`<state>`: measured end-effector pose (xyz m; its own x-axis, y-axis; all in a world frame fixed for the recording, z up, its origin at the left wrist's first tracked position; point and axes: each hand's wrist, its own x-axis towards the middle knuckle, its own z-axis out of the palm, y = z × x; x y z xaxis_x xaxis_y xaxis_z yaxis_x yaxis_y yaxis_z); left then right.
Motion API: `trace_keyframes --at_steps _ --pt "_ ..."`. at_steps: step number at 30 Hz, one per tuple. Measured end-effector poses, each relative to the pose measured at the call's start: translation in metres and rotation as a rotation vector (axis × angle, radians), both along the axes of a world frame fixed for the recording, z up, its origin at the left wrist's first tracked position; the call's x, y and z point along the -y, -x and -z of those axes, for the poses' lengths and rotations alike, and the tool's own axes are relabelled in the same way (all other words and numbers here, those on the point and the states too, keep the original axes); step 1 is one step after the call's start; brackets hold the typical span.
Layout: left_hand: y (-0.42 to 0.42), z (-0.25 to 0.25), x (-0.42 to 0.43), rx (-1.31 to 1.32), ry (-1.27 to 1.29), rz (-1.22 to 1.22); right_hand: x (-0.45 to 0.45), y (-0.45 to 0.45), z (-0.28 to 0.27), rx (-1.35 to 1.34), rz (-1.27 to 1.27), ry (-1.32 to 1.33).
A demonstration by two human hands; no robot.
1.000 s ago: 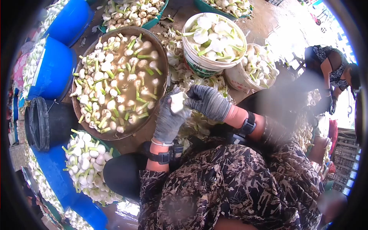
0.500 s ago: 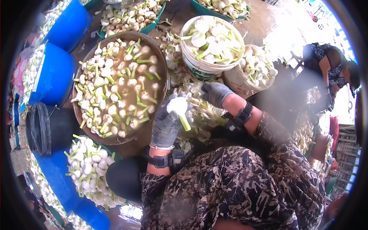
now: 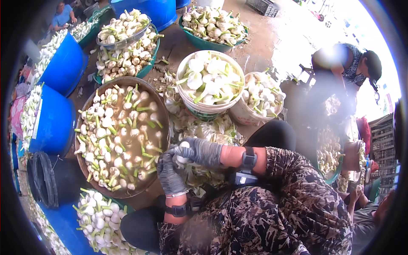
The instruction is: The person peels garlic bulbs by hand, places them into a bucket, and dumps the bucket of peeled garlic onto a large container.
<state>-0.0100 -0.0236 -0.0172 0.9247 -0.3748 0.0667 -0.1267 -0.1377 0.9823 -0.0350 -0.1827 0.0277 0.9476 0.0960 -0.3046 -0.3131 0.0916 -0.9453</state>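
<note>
Gloved in grey, my left hand (image 3: 171,175) is closed around a white garlic bulb (image 3: 183,154) that is partly hidden by fingers. My right hand (image 3: 201,152), in a matching glove, meets it from the right with its fingers closed on the same bulb. Left of the hands stands a wide round basin (image 3: 166,111) of brown water with many green-stemmed bulbs in it. Loose white peelings (image 3: 208,134) lie just beyond the hands. A white bucket (image 3: 209,111) full of peeled garlic stands behind them.
A second bucket (image 3: 248,115) of garlic adjoins the first. Blue tubs (image 3: 55,121) and a black bucket (image 3: 63,180) line the left. Green basins (image 3: 204,43) of bulbs stand farther back. One person (image 3: 348,63) bends at the right; another sits at the far left.
The view has shifted, with the surroundings now lower in frame. My right hand, apart from the bulb half a second ago, has come back against it and my left hand.
</note>
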Motion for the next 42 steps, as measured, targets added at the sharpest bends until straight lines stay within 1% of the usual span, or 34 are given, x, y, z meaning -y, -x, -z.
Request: trace_keyframes --at_steps 1,2,3,4,5,6,7,8,9,10,12,14,16,17,18,20,21,23,24,25,26,27,28,30,31,33,34,35,36,38,39,40,41,42 --pt "-0.006 0.010 -0.001 -0.089 0.058 -0.068 0.017 -0.005 -0.003 0.174 0.032 0.194" --pt "-0.010 0.022 -0.003 -0.178 0.116 -0.137 0.038 -0.012 -0.007 0.272 0.143 0.315" --pt "-0.012 0.031 -0.004 -0.266 0.171 -0.163 0.059 -0.019 -0.012 0.355 0.262 0.449" --pt "-0.014 0.040 -0.006 -0.351 0.228 -0.195 0.085 -0.029 -0.023 0.363 0.460 0.506" --pt "-0.012 0.041 -0.006 -0.490 0.462 -0.236 0.111 -0.036 -0.042 0.308 0.655 0.773" --pt "-0.009 0.041 -0.008 -0.622 0.698 -0.285 0.145 -0.047 -0.037 0.372 0.840 0.985" --pt "-0.006 0.012 -0.005 -0.703 0.582 -0.302 0.169 -0.049 -0.054 0.365 0.892 1.104" --pt "-0.006 0.020 -0.005 -0.676 0.589 -0.312 0.213 -0.059 -0.028 0.342 1.004 1.331" --pt "-0.004 0.016 -0.007 -0.663 0.610 -0.287 0.210 -0.060 -0.044 0.072 1.000 1.387" --pt "-0.004 0.012 -0.007 -0.645 0.629 -0.264 0.230 -0.063 -0.022 -0.006 0.934 1.385" --pt "-0.004 0.020 -0.006 -0.682 0.690 -0.296 0.302 -0.058 0.051 -0.022 0.053 1.699" --pt "-0.004 0.017 -0.006 -0.716 0.709 -0.311 0.309 -0.068 0.059 -0.191 0.191 1.658" --pt "-0.005 0.020 -0.009 -0.716 0.727 -0.317 0.242 -0.080 -0.003 -0.455 0.481 1.548" --pt "-0.004 0.020 -0.010 -0.704 0.707 -0.312 0.217 -0.084 -0.015 -0.289 0.598 1.757" --pt "-0.005 0.020 -0.010 -0.690 0.687 -0.307 0.195 -0.090 -0.023 -0.289 0.585 1.759" --pt "-0.007 0.021 -0.014 -0.652 0.655 -0.286 0.152 -0.106 -0.028 0.463 0.602 1.581" --pt "-0.007 0.021 -0.015 -0.654 0.629 -0.284 0.131 -0.119 -0.004 0.545 0.523 1.315" --pt "-0.008 0.017 -0.016 -0.631 0.577 -0.278 0.059 -0.141 0.010 0.424 0.194 1.074" --pt "-0.008 0.014 -0.015 -0.628 0.579 -0.283 0.017 -0.145 0.000 0.177 0.035 1.030" --pt "-0.009 0.011 -0.015 -0.608 0.572 -0.310 -0.012 -0.155 0.008 0.249 -0.153 1.277" --pt "-0.011 0.007 -0.016 -0.588 0.562 -0.340 -0.039 -0.161 0.023 0.315 -0.274 1.370" --pt "-0.014 0.003 -0.018 -0.580 0.540 -0.368 -0.064 -0.168 0.038 0.214 -0.398 1.335" --pt "-0.015 -0.001 -0.023 -0.577 0.534 -0.383 -0.084 -0.173 0.039 0.108 -0.504 1.256" --pt "-0.018 -0.005 -0.030 -0.433 0.387 -0.415 -0.110 -0.188 0.071 0.024 -0.555 1.302" --pt "-0.019 -0.002 -0.034 -0.419 0.356 -0.464 -0.117 -0.194 0.081 0.030 -0.551 1.298" --pt "-0.018 0.002 -0.042 -0.432 0.370 -0.483 -0.124 -0.208 0.099 0.320 -0.343 1.387" --pt "-0.018 -0.004 -0.044 -0.452 0.389 -0.506 -0.127 -0.220 0.108 0.323 -0.347 1.389" --pt "-0.014 -0.013 -0.047 -0.597 0.568 -0.544 -0.122 -0.238 0.117 0.463 -0.269 1.445" --pt "-0.012 -0.011 -0.052 -0.618 0.567 -0.511 -0.115 -0.244 0.124 0.586 -0.184 1.499" --pt "-0.015 -0.005 -0.060 -0.466 0.390 -0.491 -0.112 -0.244 0.118 0.602 -0.099 1.264" --pt "-0.016 -0.004 -0.061 -0.485 0.396 -0.456 -0.113 -0.234 0.108 0.578 -0.051 1.189" --pt "-0.017 -0.003 -0.061 -0.501 0.455 -0.491 -0.110 -0.218 0.093 0.607 0.017 1.121" --pt "-0.019 -0.002 -0.060 -0.515 0.507 -0.533 -0.104 -0.201 0.094 0.657 0.130 1.003" --pt "-0.019 -0.002 -0.058 -0.527 0.504 -0.514 -0.094 -0.184 0.096 0.708 0.242 0.880"
